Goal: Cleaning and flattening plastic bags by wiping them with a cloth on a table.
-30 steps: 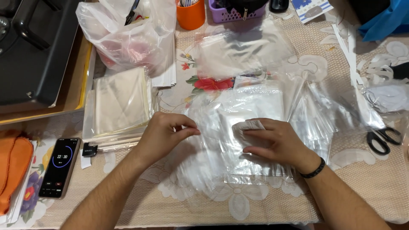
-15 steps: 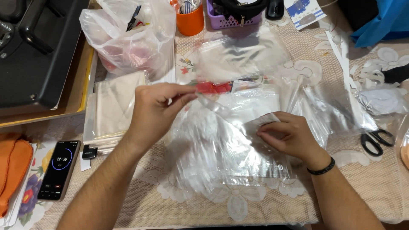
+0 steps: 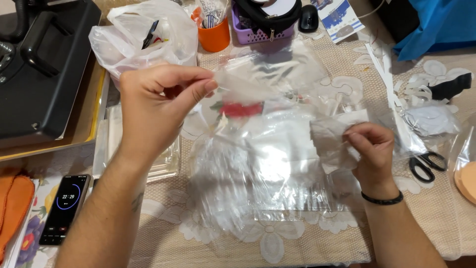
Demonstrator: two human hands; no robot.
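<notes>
At the middle of the tabletop (image 3: 426,213), above the lace cloth, we held a clear plastic bag (image 3: 263,149) lifted between both hands. Our left hand (image 3: 156,106) pinched its upper edge at about ten o'clock from the bag's centre, thumb and fingers closed on the film; our right hand (image 3: 369,151) was closed on the white piece (image 3: 329,139) at the bag's three o'clock side. The two hands were well apart, stretching the film.

We judged that the thin film could tear or slip if the pull stayed uneven. The sagging lower part lay on other clear bags (image 3: 277,198), so static could drag an extra one up. The scissors (image 3: 426,164) at three o'clock and the orange cup (image 3: 214,35) at twelve o'clock were near enough to snag or tip.
</notes>
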